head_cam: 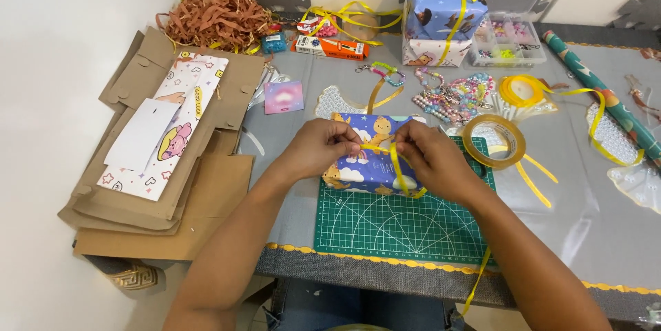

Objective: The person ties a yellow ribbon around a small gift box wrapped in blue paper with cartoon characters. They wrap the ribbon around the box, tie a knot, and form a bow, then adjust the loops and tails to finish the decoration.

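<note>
Both bare forearms reach up from the counter's near edge and angle inward, meeting over its middle. The left hand (318, 146) is curled palm-down, its fingers (350, 140) bunched in a pinch toward the right. The right hand (432, 159) mirrors it, knuckles raised, fingers (405, 140) pinched toward the left, so the fingertips of both hands nearly touch.

Bright, even light falls from above on my hands, leaving only soft, short shadows under my left hand (320, 146) and right hand (430, 159). To the right of my right hand, clear plastic sheeting (606, 214) on the counter (289, 186) shows pale glare. Focus is sharp throughout; lines bow slightly toward the edges.
</note>
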